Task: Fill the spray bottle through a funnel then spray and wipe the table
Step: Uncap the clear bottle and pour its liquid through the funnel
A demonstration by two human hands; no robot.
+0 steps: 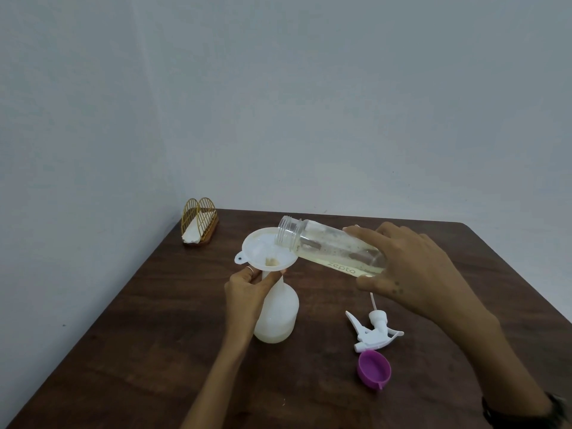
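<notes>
A white spray bottle [280,314] stands upright on the dark wooden table [154,335] with a white funnel [266,250] set in its neck. My left hand [247,292] grips the bottle's neck just under the funnel. My right hand [411,267] holds a clear bottle [328,247] tipped almost level, its open mouth over the funnel and pale liquid inside. The white trigger spray head [373,331] lies loose on the table to the right of the spray bottle.
A purple cap [374,369] lies open side up near the spray head. A golden wire napkin holder [199,220] with white tissue stands at the table's far left corner by the wall. The table's left edge runs diagonally.
</notes>
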